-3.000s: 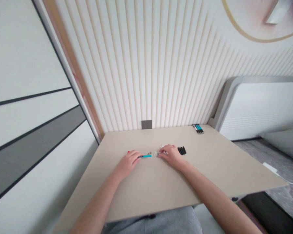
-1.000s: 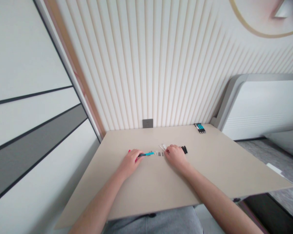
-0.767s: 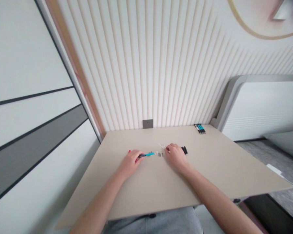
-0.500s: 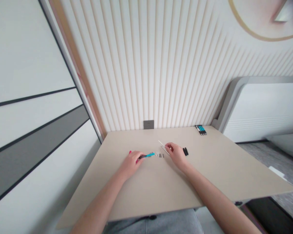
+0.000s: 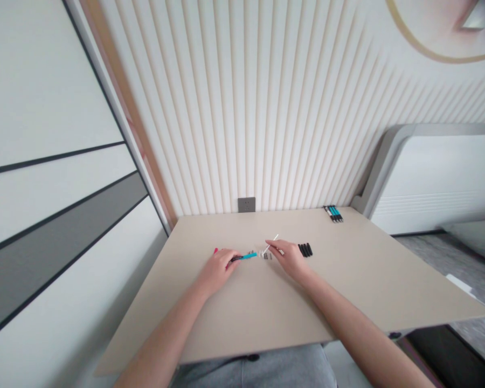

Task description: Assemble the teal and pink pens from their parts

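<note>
L hand point(image 5: 218, 268) is clasping teal-black pen barrel point(image 5: 249, 256), prob. steadying it; R hand point(image 5: 291, 260) is pinching white refill point(image 5: 266, 249), prob. for control.

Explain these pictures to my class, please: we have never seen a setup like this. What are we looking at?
There is no machine here, only a person's two bare hands. Every picture comes from one camera worn on the head, looking forward and down. In the current view, the left hand holds a blue-and-black tube, and the right hand pinches a thin white stick. On the beige tabletop between the hands lie small parts, too tiny to identify. Beside the right hand is a row of black pieces; near the far right corner lie several pens. Something red is partly hidden by the left hand.
</note>
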Motion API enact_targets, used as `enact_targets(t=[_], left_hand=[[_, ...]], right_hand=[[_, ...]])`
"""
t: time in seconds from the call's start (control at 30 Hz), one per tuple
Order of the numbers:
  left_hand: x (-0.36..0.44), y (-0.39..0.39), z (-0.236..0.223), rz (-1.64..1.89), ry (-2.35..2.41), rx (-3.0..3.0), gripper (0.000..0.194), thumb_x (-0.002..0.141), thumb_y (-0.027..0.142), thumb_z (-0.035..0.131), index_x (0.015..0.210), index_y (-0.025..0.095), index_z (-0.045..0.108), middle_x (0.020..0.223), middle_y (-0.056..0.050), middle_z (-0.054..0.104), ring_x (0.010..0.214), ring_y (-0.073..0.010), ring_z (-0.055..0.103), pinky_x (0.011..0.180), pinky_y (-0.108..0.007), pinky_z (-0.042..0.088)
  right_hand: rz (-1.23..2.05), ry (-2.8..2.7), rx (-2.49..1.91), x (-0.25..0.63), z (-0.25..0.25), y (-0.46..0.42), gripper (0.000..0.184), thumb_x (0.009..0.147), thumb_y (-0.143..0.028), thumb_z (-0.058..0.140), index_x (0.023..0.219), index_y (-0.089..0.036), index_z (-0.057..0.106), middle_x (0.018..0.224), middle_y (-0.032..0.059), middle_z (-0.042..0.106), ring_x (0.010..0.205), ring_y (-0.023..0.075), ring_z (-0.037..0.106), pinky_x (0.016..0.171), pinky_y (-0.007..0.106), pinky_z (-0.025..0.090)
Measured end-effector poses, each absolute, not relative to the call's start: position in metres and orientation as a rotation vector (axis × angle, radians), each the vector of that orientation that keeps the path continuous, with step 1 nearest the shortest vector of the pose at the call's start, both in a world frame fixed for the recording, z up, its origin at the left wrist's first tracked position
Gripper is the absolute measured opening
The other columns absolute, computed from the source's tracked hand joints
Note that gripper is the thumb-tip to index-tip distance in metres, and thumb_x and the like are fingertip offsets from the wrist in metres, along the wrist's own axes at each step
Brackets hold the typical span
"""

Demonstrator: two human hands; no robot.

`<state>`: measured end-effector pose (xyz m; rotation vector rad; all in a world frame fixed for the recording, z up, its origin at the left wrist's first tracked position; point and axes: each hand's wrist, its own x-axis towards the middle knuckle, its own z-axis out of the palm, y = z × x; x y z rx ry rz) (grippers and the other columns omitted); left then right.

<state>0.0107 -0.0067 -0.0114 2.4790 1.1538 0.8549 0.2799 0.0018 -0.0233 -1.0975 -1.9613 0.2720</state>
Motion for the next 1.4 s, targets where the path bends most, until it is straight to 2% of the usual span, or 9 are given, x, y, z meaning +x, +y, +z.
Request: enact_targets(t=[0.33,0.47,0.7,0.83,0.93,1.1,1.2,1.3,1.4], left_hand=[[0.011,-0.007,-0.010,0.859,1.134,2.477,0.015,0.094,0.025,0.052,0.105,0.022,0.062,0.101,-0.005,0.068,0.096,-0.0201,0.062,0.088,-0.035,0.047],[0.011,-0.007,-0.011,0.851,1.137,2.487,0.015,0.094,0.025,0.052,0.104,0.021,0.062,0.101,-0.005,0.068,0.097,-0.0202,0.062,0.088,-0.035,0.047],[0.011,-0.008,-0.007,0.828,1.104,2.522,0.012,0.092,0.022,0.054,0.100,0.022,0.063,0.097,-0.004,0.068,0.093,-0.0193,0.062,0.085,-0.033,0.046],[0.013,-0.010,-0.005,0.836,1.101,2.520,0.012,0.092,0.024,0.054,0.099,0.021,0.063,0.096,-0.004,0.068,0.091,-0.0190,0.062,0.084,-0.032,0.046],[0.013,-0.010,-0.005,0.828,1.076,2.530,0.013,0.093,0.025,0.052,0.101,0.021,0.062,0.097,-0.005,0.067,0.093,-0.0197,0.061,0.085,-0.034,0.046],[0.010,-0.006,-0.008,0.904,1.194,2.503,0.013,0.094,0.025,0.050,0.100,0.022,0.062,0.095,-0.004,0.068,0.090,-0.0200,0.062,0.083,-0.034,0.047],[0.009,-0.004,-0.008,0.937,1.248,2.492,0.013,0.094,0.025,0.050,0.098,0.021,0.062,0.093,-0.004,0.067,0.088,-0.0199,0.061,0.081,-0.034,0.047],[0.009,-0.004,-0.007,0.947,1.253,2.488,0.012,0.094,0.024,0.050,0.098,0.021,0.061,0.092,-0.004,0.066,0.088,-0.0197,0.061,0.080,-0.033,0.047],[0.009,-0.005,-0.008,0.936,1.239,2.492,0.011,0.093,0.024,0.050,0.097,0.021,0.061,0.091,-0.003,0.065,0.087,-0.0196,0.060,0.080,-0.032,0.047]], right_hand=[[-0.317,-2.254,-1.279,0.275,-0.006,-0.011,0.015,0.094,-0.026,0.055,0.092,-0.023,0.070,0.073,0.0034,0.066,0.078,0.0186,0.054,0.072,0.029,0.037],[-0.435,-2.317,-1.269,0.273,-0.004,-0.013,0.017,0.094,-0.023,0.054,0.083,-0.021,0.066,0.070,0.0032,0.062,0.077,0.0188,0.051,0.070,0.030,0.033],[-0.567,-2.352,-1.188,0.268,0.000,-0.019,0.016,0.094,-0.020,0.054,0.082,-0.020,0.065,0.076,0.0052,0.060,0.079,0.0198,0.048,0.069,0.033,0.031],[-0.542,-2.327,-1.135,0.264,0.000,-0.022,0.012,0.093,-0.023,0.056,0.088,-0.022,0.067,0.096,0.0070,0.063,0.091,0.0217,0.050,0.076,0.034,0.034],[-0.443,-2.392,-1.048,0.261,0.000,-0.023,0.013,0.094,-0.025,0.055,0.098,-0.024,0.067,0.099,0.0073,0.064,0.092,0.0215,0.053,0.080,0.035,0.036],[-0.222,-2.327,-1.082,0.265,0.001,-0.020,0.036,0.090,-0.035,0.061,0.123,-0.023,0.058,0.106,0.0110,0.066,0.098,0.0241,0.057,0.085,0.037,0.039],[-0.131,-2.256,-1.144,0.276,-0.001,-0.015,0.034,0.091,-0.038,0.060,0.121,-0.023,0.060,0.105,0.0108,0.067,0.099,0.0240,0.059,0.086,0.037,0.040],[-0.024,-2.269,-1.148,0.287,-0.005,-0.009,0.023,0.095,-0.034,0.053,0.111,-0.023,0.065,0.096,0.0080,0.070,0.092,0.0206,0.062,0.083,0.035,0.041],[0.087,-2.299,-1.094,0.290,-0.010,-0.004,0.020,0.097,-0.029,0.050,0.100,-0.023,0.068,0.088,0.0047,0.070,0.085,0.0173,0.062,0.080,0.031,0.042]])
